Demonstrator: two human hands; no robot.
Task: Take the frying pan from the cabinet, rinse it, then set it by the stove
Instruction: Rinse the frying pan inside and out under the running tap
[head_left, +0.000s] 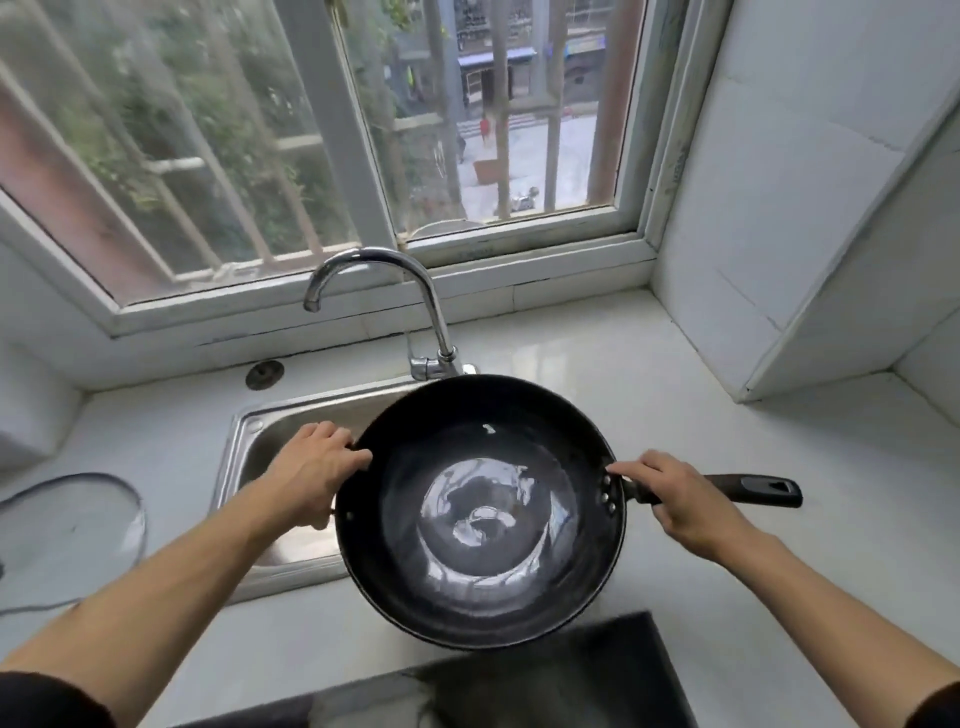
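Black frying pan (480, 512) held between left grip (311, 470) and right grip (680, 501).

Glossy dark pan (480, 512); chrome tap (387, 299).

White glossy tabletop (701, 395) runs below the window and meets tiled walls at the right. A stainless sink (244, 441) is set into it left of centre, with a chrome faucet (431, 322) mounted at the sink's back edge. A round dark cap (264, 375) sits behind the sink. A glass lid (78, 525) lies at left. A black stove (597, 680) occupies the near edge.
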